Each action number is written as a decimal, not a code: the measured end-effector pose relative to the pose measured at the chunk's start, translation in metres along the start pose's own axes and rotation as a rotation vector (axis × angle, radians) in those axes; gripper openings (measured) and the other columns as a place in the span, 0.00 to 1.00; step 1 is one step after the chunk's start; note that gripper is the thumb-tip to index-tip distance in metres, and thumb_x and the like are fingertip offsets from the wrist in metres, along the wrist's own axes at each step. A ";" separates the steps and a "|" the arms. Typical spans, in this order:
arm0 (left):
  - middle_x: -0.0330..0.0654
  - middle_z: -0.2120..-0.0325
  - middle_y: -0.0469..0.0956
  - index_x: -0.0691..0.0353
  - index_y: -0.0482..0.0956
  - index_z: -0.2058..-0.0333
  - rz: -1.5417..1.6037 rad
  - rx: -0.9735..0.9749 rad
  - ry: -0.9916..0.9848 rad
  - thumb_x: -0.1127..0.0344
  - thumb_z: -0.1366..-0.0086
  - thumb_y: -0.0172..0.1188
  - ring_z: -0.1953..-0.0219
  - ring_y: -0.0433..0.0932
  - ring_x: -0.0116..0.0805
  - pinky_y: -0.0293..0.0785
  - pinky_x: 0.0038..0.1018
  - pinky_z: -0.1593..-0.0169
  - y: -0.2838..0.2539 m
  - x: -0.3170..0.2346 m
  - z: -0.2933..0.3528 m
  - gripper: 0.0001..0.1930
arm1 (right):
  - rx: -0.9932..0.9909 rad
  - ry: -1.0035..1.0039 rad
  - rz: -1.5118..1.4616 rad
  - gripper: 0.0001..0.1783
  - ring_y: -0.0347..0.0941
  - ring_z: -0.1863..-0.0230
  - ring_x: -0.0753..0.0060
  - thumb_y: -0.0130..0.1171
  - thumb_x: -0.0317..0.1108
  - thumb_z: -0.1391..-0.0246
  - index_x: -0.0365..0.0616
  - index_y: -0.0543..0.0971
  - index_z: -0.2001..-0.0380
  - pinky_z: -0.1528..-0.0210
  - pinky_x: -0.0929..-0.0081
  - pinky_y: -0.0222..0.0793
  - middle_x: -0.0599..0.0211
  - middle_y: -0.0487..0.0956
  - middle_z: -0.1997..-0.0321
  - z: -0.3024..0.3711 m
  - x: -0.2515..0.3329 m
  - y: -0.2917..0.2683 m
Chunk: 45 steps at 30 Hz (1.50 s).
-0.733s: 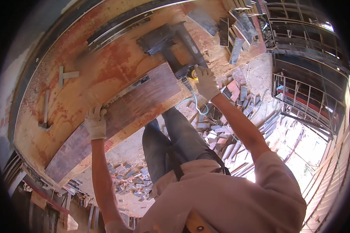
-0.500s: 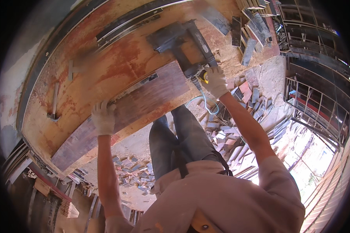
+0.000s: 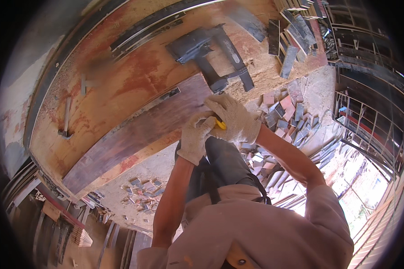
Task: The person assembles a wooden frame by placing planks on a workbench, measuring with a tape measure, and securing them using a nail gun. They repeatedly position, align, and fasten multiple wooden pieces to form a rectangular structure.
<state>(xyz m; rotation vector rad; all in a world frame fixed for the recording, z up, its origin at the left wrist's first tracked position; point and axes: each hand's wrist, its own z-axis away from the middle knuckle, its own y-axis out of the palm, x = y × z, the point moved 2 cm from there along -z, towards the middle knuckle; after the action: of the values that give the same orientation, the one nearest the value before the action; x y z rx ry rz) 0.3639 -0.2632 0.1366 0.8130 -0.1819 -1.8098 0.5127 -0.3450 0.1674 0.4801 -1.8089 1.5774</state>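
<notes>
Both hands wear pale knitted gloves and meet in front of my legs, by the near right end of a long brown wooden board [image 3: 134, 127]. My right hand [image 3: 235, 119] is closed round a small yellow thing [image 3: 220, 123], which looks like a tape measure. My left hand [image 3: 196, 136] presses its bent fingers against the same yellow thing from the left; much of it is hidden by the gloves. Just beyond the hands, a black nail gun [image 3: 211, 54] lies on the worktable [image 3: 134, 80], touched by neither hand.
A hammer [image 3: 66, 117] lies at the table's left. Dark strips [image 3: 148, 29] lie along its far side, and stacked offcuts [image 3: 296, 36] at the far right. Wood scraps [image 3: 283, 112] litter the floor on the right, more scraps [image 3: 143, 193] below the table.
My left hand has left the board and moved right to join the right hand. The right hand has come back from beside the nail gun toward my body, still holding the yellow thing.
</notes>
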 end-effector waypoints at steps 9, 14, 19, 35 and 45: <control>0.39 0.69 0.77 0.66 0.77 0.58 -0.264 0.184 -0.019 0.60 0.28 0.63 0.66 0.77 0.25 0.77 0.27 0.65 0.002 -0.007 0.011 0.13 | 0.873 0.203 -0.246 0.42 0.85 0.58 0.54 0.67 0.61 0.47 0.52 0.72 0.34 0.52 0.64 0.79 0.56 0.86 0.57 -0.037 -0.002 -0.035; 0.40 0.71 0.77 0.63 0.74 0.63 -0.202 0.076 0.042 0.57 0.30 0.66 0.67 0.78 0.28 0.77 0.26 0.65 -0.047 -0.039 -0.004 0.15 | 0.872 0.471 -0.048 0.25 0.84 0.62 0.65 0.61 0.58 0.40 0.61 0.82 0.44 0.56 0.65 0.77 0.63 0.87 0.62 -0.030 -0.081 -0.070; 0.47 0.62 0.82 0.60 0.80 0.49 -1.704 -0.515 0.937 0.60 0.41 0.71 0.55 0.79 0.46 0.77 0.40 0.51 -0.075 -0.087 -0.031 0.22 | 0.698 0.440 0.208 0.21 0.82 0.65 0.53 0.55 0.53 0.36 0.48 0.85 0.65 0.59 0.54 0.74 0.56 0.84 0.69 -0.028 -0.157 -0.098; 0.43 0.60 0.82 0.55 0.87 0.55 -1.652 -0.448 0.844 0.66 0.46 0.71 0.53 0.78 0.48 0.75 0.41 0.49 -0.110 -0.072 -0.081 0.17 | 0.800 0.441 0.472 0.22 0.81 0.53 0.48 0.50 0.50 0.37 0.48 0.87 0.60 0.45 0.56 0.73 0.53 0.85 0.58 -0.085 -0.184 -0.075; 0.43 0.60 0.82 0.56 0.86 0.54 -1.599 -0.468 0.796 0.67 0.45 0.70 0.52 0.78 0.46 0.75 0.40 0.48 -0.110 -0.072 -0.078 0.18 | 0.737 0.328 0.529 0.22 0.82 0.57 0.46 0.51 0.52 0.38 0.49 0.86 0.63 0.52 0.50 0.75 0.53 0.85 0.64 -0.079 -0.210 -0.058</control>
<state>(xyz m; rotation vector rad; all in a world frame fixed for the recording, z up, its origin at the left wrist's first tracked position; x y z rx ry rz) 0.3386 -0.1361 0.0561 1.3861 1.7882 -2.4683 0.7178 -0.3130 0.0656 0.0322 -1.1074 2.5238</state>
